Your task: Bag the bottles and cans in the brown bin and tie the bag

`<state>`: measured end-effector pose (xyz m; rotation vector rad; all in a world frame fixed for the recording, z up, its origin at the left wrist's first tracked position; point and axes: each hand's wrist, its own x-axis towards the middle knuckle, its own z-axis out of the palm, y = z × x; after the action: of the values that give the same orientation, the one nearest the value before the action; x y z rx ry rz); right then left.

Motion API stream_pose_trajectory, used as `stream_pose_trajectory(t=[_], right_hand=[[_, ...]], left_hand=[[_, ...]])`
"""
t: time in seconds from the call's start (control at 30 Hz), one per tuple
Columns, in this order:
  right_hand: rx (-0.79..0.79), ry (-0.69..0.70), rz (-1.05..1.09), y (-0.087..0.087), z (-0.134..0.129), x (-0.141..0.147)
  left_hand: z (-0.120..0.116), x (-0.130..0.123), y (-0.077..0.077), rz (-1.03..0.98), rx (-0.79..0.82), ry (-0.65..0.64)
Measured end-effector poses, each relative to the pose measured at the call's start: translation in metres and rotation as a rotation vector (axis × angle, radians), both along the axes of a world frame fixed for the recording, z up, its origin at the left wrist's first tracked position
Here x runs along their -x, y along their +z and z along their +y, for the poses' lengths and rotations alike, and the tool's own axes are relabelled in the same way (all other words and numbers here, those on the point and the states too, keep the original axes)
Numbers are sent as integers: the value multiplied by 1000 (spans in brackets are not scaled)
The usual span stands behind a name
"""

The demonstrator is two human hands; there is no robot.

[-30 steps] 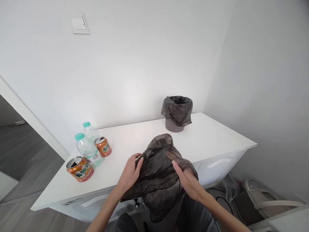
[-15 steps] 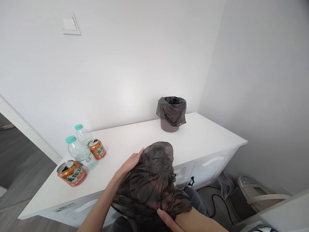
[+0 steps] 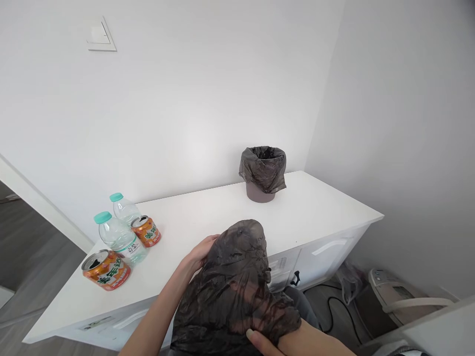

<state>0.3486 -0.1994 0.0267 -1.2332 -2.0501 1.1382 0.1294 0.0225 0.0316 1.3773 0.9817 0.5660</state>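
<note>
Black bag (image 3: pixel 230 287): between both hands, overlapping the white top's (image 3: pixel 185 212) near edge, long axis pointing away from the body.
Left hand (image 3: pixel 200 251): nearer its far end, finger closure hidden.
Right hand (image 3: pixel 264 343): thumb and fingers pinching film.
Lined bin (image 3: pixel 261 192): back edge.

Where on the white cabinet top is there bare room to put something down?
One bare patch of the white top lies between the cans and the bin, behind the held black bag. Another runs from the bin to the right edge. The left end is crowded: two bottles stand close beside the cans.
</note>
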Motion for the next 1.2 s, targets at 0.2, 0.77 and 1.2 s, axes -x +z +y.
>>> stream_pose_trajectory(t=[0.2, 0.77, 1.2], right_hand=[[-57, 42, -27, 3, 9, -5], [-112, -736, 525, -9, 121, -83], [-473, -511, 58, 15, 124, -31]], left_hand=[[13, -5, 0, 18, 49, -80], [55, 48, -15, -59, -129, 615], [3, 79, 8, 446, -858, 442]])
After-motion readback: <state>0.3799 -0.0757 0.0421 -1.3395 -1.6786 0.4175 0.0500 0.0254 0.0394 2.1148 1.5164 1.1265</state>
